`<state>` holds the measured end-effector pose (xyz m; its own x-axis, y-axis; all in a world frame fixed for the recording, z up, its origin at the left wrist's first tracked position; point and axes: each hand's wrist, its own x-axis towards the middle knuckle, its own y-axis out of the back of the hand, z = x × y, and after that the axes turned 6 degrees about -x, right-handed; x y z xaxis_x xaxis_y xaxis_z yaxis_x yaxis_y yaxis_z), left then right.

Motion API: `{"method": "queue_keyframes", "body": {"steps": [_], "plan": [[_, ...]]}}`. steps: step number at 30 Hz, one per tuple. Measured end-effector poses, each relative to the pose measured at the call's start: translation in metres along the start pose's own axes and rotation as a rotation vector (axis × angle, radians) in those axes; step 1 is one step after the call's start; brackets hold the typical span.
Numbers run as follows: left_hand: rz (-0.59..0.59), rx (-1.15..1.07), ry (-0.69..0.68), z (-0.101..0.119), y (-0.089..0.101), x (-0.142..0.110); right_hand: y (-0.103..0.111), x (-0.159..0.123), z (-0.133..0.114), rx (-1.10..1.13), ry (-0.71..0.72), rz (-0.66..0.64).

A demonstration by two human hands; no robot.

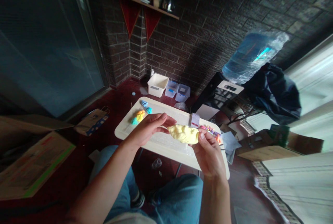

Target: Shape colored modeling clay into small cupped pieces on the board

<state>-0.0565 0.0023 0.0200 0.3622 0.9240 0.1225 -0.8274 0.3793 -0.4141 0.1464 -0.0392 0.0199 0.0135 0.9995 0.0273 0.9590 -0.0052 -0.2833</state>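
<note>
A lumpy, elongated piece of pale yellow modelling clay (183, 134) hangs above the white table (158, 147). Pinched between the thumb and fingers of my right hand (210, 151) is its right end. My left hand (149, 128) is at the other end, fingers stretched out and apart, the fingertips at or just short of the clay; whether they touch it I cannot tell. On the table's left side lie blue clay lumps (144, 103), an orange-yellow lump (140, 115) and a green one (134, 121). Multicoloured small pieces (208, 129) sit behind my right hand, partly hidden.
A small pale box (195, 120) stands at the table's far edge. Beyond are a white bin (157, 85) and clear plastic boxes (182, 92). To the right rises a water dispenser with a wrapped bottle (253, 55). Cardboard boxes (36, 165) flank both sides.
</note>
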Motion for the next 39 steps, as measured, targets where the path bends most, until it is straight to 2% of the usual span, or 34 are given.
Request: {"method": "queue_keyframes", "body": {"steps": [3,6,11,19,24,28,32,35,39], "plan": [[-0.016,-0.158,0.071,-0.018,0.005,0.0,0.006,-0.004,0.005,0.054,0.036,0.078],[0.013,-0.227,0.079,-0.029,-0.001,-0.003,0.007,-0.007,0.007,0.075,0.057,0.101],[0.099,-0.299,0.092,-0.032,-0.011,-0.002,0.003,-0.009,0.006,0.072,0.082,0.137],[0.184,-0.362,0.083,-0.045,-0.015,0.006,0.003,-0.008,0.011,0.077,0.162,0.178],[0.178,-0.361,0.124,-0.051,-0.015,0.008,0.013,-0.011,0.018,0.154,0.099,0.145],[0.159,-0.325,0.193,-0.063,-0.018,0.011,0.034,-0.02,0.033,0.195,-0.02,0.135],[0.108,-0.272,0.302,-0.086,-0.023,0.009,0.065,-0.033,0.06,0.26,-0.152,0.277],[0.132,-0.183,0.411,-0.103,-0.022,0.003,0.097,-0.04,0.083,0.303,-0.179,0.385],[0.191,-0.118,0.477,-0.121,-0.011,-0.009,0.152,-0.037,0.113,0.305,-0.216,0.511]]}}
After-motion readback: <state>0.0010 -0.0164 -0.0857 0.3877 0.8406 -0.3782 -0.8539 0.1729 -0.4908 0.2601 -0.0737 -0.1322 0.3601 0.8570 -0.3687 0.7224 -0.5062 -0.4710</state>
